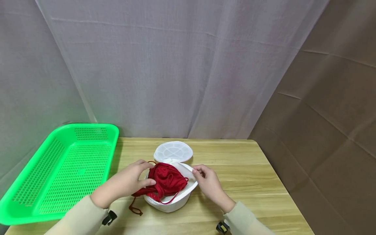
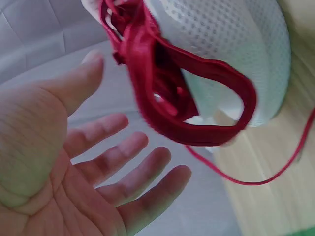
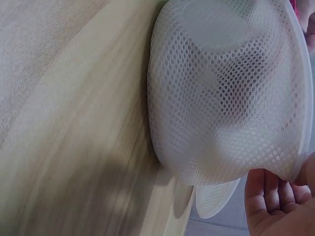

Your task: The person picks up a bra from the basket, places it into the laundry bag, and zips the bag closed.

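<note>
A white mesh laundry bag (image 1: 173, 206) with a zipped rim stands on the table, its round mesh lid (image 1: 173, 150) folded back behind it. Inside lies a bunched red garment (image 1: 168, 179) with thin cords; part of it hangs over the left side. My left hand (image 1: 133, 178) is at that side, fingers spread. In the left wrist view, a gap shows between this hand (image 2: 74, 182) and the red strap (image 2: 197, 132). With thumb and fingers, my right hand (image 1: 207, 182) pinches the bag's right rim, as the right wrist view of the hand (image 3: 283, 211) also shows.
A green plastic basket (image 1: 113, 153) with a perforated bottom sits at the left of the wooden table (image 1: 235, 169). A red cord end (image 1: 135, 210) trails onto the tabletop. Grey cloth (image 1: 147, 81) hangs behind, and brown cloth (image 1: 329, 114) stands at the right.
</note>
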`<control>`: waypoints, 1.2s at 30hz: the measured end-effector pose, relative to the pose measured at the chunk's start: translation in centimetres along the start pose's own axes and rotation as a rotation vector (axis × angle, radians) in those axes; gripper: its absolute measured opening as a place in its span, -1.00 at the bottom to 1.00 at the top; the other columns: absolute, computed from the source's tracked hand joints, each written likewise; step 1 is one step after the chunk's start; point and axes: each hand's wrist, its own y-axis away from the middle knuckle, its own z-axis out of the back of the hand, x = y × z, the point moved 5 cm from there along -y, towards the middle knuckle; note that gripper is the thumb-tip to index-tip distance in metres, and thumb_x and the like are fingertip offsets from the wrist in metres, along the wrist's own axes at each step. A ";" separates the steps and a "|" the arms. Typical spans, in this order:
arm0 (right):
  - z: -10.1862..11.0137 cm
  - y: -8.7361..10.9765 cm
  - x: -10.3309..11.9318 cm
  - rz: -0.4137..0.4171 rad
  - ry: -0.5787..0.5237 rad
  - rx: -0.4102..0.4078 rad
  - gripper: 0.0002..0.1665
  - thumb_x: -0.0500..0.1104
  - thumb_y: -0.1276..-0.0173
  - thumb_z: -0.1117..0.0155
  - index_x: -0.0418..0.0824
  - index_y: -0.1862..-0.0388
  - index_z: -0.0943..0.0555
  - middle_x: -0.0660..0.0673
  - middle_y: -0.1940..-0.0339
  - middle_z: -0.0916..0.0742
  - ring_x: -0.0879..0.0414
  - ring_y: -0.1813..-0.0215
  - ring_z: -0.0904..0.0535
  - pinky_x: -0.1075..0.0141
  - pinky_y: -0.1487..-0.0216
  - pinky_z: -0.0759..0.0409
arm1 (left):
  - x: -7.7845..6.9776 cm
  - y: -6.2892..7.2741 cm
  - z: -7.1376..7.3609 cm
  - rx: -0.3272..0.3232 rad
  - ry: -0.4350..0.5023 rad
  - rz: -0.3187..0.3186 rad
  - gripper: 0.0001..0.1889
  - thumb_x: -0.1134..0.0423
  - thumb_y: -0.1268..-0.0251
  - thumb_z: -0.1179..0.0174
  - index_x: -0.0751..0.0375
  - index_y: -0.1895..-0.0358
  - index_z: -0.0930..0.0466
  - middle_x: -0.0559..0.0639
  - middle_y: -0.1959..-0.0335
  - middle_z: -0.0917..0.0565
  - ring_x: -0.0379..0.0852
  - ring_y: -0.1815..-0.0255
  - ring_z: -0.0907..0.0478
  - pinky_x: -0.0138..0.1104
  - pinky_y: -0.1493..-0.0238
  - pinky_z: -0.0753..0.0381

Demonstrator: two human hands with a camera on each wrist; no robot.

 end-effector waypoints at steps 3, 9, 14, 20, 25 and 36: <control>0.0 0.0 0.0 0.001 0.002 0.001 -0.91 -0.26 -0.36 -0.27 -0.25 0.23 -0.68 -0.02 0.49 -0.65 0.16 0.42 -0.52 0.38 0.43 -0.53 | 1.1 -0.3 -0.4 -0.021 0.041 0.067 -0.48 -0.03 -0.24 -0.30 0.27 -0.13 -0.57 0.08 -0.02 -0.59 0.06 -0.04 -0.56 -0.06 -0.09 -0.51; 0.0 0.0 -0.1 0.006 0.006 -0.002 -0.92 -0.27 -0.36 -0.27 -0.24 0.24 -0.69 -0.01 0.50 -0.65 0.17 0.43 -0.52 0.38 0.45 -0.53 | 3.0 -0.8 -2.0 -0.021 0.131 0.223 -0.47 -0.06 -0.28 -0.25 0.29 -0.14 -0.54 0.15 0.05 -0.64 0.01 0.18 -0.64 -0.08 0.11 -0.59; 0.0 0.1 -0.3 0.001 0.003 0.005 -0.92 -0.27 -0.36 -0.27 -0.24 0.24 -0.68 0.00 0.50 -0.64 0.16 0.43 -0.52 0.38 0.46 -0.53 | 4.0 -0.9 -3.1 -0.018 0.214 0.309 -0.38 -0.08 -0.28 -0.24 0.33 -0.22 -0.44 0.02 0.23 -0.66 -0.11 0.28 -0.61 -0.10 0.14 -0.57; -0.1 0.2 -0.2 0.003 0.003 0.011 -0.91 -0.26 -0.36 -0.26 -0.26 0.23 -0.68 -0.01 0.49 -0.64 0.15 0.42 -0.52 0.38 0.44 -0.53 | 4.5 -1.1 -4.1 -0.013 0.328 0.344 -0.34 -0.05 -0.26 -0.27 0.39 -0.24 -0.38 -0.08 0.42 -0.59 -0.20 0.44 -0.51 -0.21 0.22 -0.52; 0.0 0.1 -0.2 0.004 0.007 0.007 -0.92 -0.27 -0.36 -0.27 -0.25 0.24 -0.68 0.01 0.50 -0.64 0.16 0.42 -0.52 0.38 0.43 -0.53 | 4.6 -1.2 -5.1 0.015 0.374 0.370 -0.33 -0.02 -0.25 -0.28 0.43 -0.24 -0.36 -0.02 0.41 -0.58 -0.16 0.41 -0.52 -0.21 0.26 -0.53; -0.1 0.1 -0.1 0.002 0.001 0.013 -0.92 -0.25 -0.37 -0.26 -0.23 0.26 -0.67 0.00 0.51 -0.63 0.17 0.43 -0.51 0.38 0.44 -0.52 | 4.7 -1.4 -5.8 -0.018 0.439 0.359 -0.37 0.11 -0.21 -0.33 0.43 -0.23 -0.36 0.02 0.45 -0.52 -0.12 0.46 -0.45 -0.24 0.39 -0.48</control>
